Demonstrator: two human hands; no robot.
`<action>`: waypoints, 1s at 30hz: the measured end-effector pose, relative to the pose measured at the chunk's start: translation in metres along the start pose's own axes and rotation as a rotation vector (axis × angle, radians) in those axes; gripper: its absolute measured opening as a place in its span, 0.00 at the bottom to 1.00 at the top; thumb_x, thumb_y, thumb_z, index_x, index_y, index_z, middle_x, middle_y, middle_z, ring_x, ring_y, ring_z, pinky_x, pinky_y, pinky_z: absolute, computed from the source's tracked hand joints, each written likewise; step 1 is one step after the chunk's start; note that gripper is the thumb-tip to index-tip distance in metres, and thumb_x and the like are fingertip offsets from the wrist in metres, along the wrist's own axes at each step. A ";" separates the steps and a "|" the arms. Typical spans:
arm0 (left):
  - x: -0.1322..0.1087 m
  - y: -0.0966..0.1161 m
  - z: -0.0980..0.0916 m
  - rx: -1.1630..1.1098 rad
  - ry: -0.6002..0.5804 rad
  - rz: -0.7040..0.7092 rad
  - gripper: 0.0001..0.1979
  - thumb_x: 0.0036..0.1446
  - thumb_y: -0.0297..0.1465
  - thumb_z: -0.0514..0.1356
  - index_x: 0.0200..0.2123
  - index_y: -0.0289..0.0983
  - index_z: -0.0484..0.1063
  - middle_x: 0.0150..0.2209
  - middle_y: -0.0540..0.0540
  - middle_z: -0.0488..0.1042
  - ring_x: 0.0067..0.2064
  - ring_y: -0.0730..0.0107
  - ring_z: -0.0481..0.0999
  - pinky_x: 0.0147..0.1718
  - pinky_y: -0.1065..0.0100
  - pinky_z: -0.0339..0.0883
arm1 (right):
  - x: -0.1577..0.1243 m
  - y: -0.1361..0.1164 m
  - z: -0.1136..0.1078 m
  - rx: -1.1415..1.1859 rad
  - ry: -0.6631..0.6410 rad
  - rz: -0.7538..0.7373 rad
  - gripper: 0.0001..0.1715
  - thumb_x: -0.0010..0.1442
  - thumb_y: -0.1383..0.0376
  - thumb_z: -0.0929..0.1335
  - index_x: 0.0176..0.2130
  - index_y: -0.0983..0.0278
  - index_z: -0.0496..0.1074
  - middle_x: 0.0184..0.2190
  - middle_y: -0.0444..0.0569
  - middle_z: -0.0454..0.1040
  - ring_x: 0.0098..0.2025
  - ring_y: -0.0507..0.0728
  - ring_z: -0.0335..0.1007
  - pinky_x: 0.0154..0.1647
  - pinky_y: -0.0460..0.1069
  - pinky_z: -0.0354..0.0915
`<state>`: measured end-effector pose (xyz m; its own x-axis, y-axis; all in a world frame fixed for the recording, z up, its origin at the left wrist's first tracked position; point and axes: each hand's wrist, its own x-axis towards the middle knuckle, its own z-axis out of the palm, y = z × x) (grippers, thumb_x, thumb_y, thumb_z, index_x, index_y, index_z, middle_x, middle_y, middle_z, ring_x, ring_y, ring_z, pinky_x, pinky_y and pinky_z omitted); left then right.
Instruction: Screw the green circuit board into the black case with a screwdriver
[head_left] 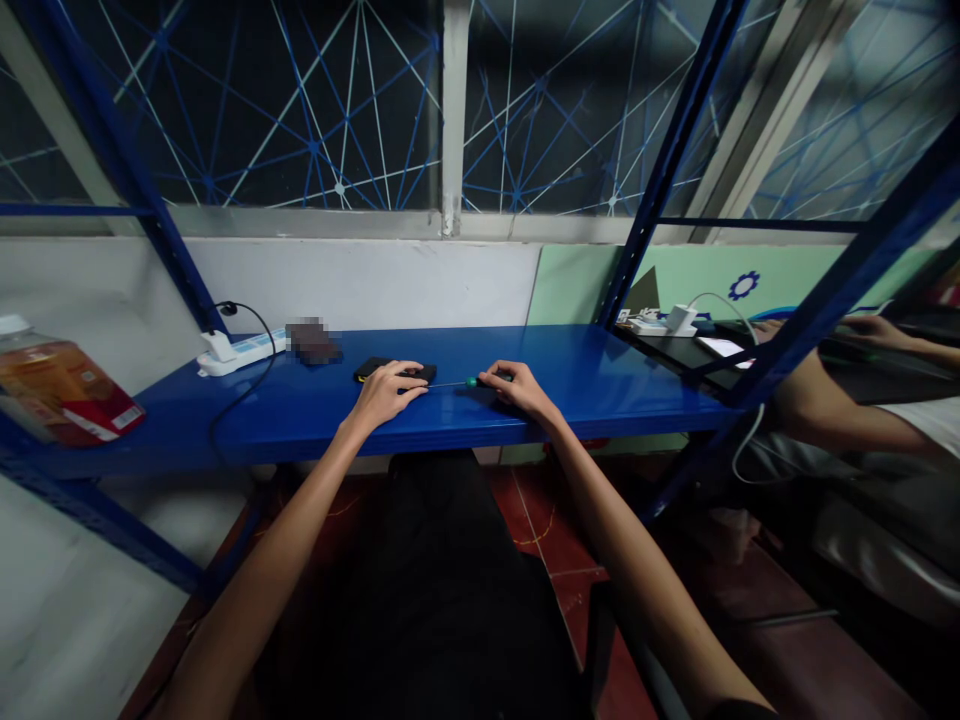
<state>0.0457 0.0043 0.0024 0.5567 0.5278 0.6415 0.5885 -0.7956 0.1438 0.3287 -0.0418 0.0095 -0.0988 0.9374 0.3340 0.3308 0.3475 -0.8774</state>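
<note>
Blue-painted workbench (592,375) stands beneath a window (300,120) crossed with blue and white lines; a power strip (259,349) and a drink bottle (71,385) occupy its left end. Mid-bench, near the front edge, a flat black case (371,367) lies under the left hand (386,393). Fingers are draped over the case; whether they clasp it or merely press down cannot be told. The right hand (519,388) pinches a green-collared screwdriver (471,382), its shaft held nearly level and pointing at the left fingertips. Contact between tip and case cannot be confirmed.

Principal hazard, as judged: the tip slipping off the case and striking the left thumb or fingers, caused by sideways pressure and their closeness to the shaft. Secondary: the case skidding on the smooth-looking surface if the left hand's hold is light. Minor: a knocked bottle, if poorly capped, could wet the power strip.
</note>
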 end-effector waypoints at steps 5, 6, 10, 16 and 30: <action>0.000 0.000 0.000 0.022 0.002 0.014 0.11 0.66 0.35 0.58 0.41 0.43 0.83 0.52 0.45 0.78 0.50 0.59 0.77 0.53 0.56 0.69 | -0.001 0.000 0.000 0.008 -0.006 -0.006 0.24 0.54 0.44 0.71 0.29 0.62 0.68 0.16 0.36 0.57 0.17 0.48 0.52 0.19 0.45 0.50; -0.001 0.000 0.000 0.024 -0.001 0.015 0.11 0.66 0.35 0.58 0.41 0.43 0.83 0.52 0.45 0.78 0.50 0.58 0.77 0.52 0.56 0.69 | -0.001 0.000 0.000 0.009 -0.003 -0.006 0.24 0.54 0.44 0.71 0.29 0.62 0.69 0.16 0.37 0.58 0.17 0.48 0.52 0.19 0.45 0.50; -0.001 -0.001 0.001 0.048 0.004 0.028 0.12 0.66 0.35 0.58 0.41 0.43 0.83 0.50 0.46 0.79 0.50 0.58 0.77 0.51 0.57 0.70 | -0.001 -0.001 0.000 0.017 -0.004 0.002 0.24 0.54 0.44 0.71 0.29 0.62 0.69 0.16 0.37 0.58 0.17 0.48 0.52 0.19 0.45 0.50; -0.002 -0.006 0.006 0.073 0.088 0.129 0.11 0.65 0.34 0.59 0.38 0.41 0.83 0.47 0.45 0.81 0.46 0.58 0.79 0.46 0.58 0.72 | 0.000 -0.001 0.000 0.058 -0.006 0.020 0.25 0.52 0.45 0.73 0.28 0.63 0.68 0.17 0.37 0.58 0.17 0.47 0.51 0.18 0.45 0.48; -0.002 -0.006 0.006 0.111 0.095 0.154 0.11 0.65 0.33 0.59 0.37 0.42 0.83 0.47 0.46 0.81 0.45 0.58 0.80 0.45 0.58 0.73 | 0.000 -0.001 0.000 0.058 0.002 0.027 0.24 0.52 0.46 0.73 0.28 0.63 0.68 0.15 0.36 0.58 0.17 0.47 0.52 0.18 0.45 0.49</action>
<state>0.0449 0.0095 -0.0044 0.5903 0.3676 0.7186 0.5645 -0.8244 -0.0419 0.3283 -0.0424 0.0098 -0.0884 0.9463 0.3109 0.2786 0.3232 -0.9044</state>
